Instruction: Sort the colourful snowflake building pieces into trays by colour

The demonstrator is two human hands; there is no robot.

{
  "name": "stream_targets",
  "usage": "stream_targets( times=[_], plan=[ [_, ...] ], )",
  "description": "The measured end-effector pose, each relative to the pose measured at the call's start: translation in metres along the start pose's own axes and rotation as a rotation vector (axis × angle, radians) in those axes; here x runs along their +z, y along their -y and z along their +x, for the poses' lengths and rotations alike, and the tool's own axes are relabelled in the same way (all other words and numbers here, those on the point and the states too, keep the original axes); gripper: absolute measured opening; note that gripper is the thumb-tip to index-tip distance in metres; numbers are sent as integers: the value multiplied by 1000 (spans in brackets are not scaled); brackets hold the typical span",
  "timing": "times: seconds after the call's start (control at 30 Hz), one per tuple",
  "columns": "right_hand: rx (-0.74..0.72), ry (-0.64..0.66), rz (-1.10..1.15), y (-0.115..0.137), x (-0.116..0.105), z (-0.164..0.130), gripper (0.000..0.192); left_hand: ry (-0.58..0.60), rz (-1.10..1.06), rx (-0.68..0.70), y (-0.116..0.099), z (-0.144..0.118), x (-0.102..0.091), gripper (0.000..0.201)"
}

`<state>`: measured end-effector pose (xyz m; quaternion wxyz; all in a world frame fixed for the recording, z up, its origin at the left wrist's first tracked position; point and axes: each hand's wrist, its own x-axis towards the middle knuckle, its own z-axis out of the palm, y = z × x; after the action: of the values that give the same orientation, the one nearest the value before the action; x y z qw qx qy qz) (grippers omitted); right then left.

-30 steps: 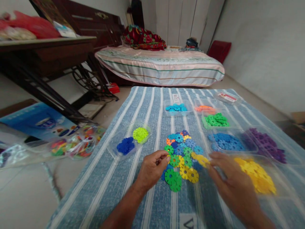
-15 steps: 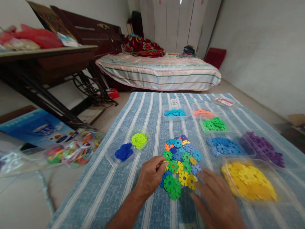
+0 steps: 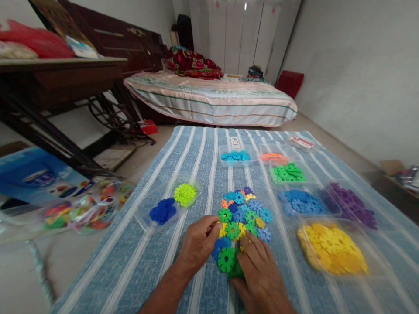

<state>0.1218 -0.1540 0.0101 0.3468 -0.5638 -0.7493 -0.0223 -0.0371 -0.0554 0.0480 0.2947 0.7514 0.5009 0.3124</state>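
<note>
A loose pile of notched plastic discs [image 3: 232,230] in blue, green, yellow and orange lies on the striped cloth. At its left edge my left hand [image 3: 200,239] is closed in a pinch; whatever is between the fingertips, if anything, is hidden. My right hand [image 3: 260,272] reaches over the pile's near right side, fingers stretched onto the yellow and green discs. Its thumb stays apart, beside a dark green disc [image 3: 236,268] partly covered by the hand. Just left of that lies a lighter green disc [image 3: 225,260].
Clear tubs of sorted discs surround the pile: yellow [image 3: 332,248], purple [image 3: 353,207], blue [image 3: 303,202], green [image 3: 288,172], orange [image 3: 273,157] and light blue [image 3: 235,155]. A tub at left holds dark blue [image 3: 163,211] and lime discs [image 3: 185,194]. A bed [image 3: 209,98] stands beyond.
My right hand has moved left from beside the pile onto its near discs. My left hand keeps its pinch at the left edge. The whole view has shifted slightly.
</note>
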Motion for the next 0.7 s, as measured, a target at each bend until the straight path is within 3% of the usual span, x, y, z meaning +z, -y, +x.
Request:
stream_targets(
  times=[0.2,0.33,0.43,0.57,0.63,0.7],
  plan=[
    [40,160,158,-6,-25,11,16,-13,-9,-2,2,0,1,20],
    [119,177,142,-17,-44,27,11,-6,-19,-7,4,0,2,20],
    [95,37,-6,-48,-70,58,10,-2,-16,-2,3,1,1,20],
    [111,-299,-344,-98,-107,105,18,-12,9,2,1,1,0,21],
    [124,-384,-430,-107,-112,116,19,-19,21,3,1,1,0,20],
    [83,-358,-382,-100,-102,114,19,-23,29,3,1,1,1,19]
  ],
)
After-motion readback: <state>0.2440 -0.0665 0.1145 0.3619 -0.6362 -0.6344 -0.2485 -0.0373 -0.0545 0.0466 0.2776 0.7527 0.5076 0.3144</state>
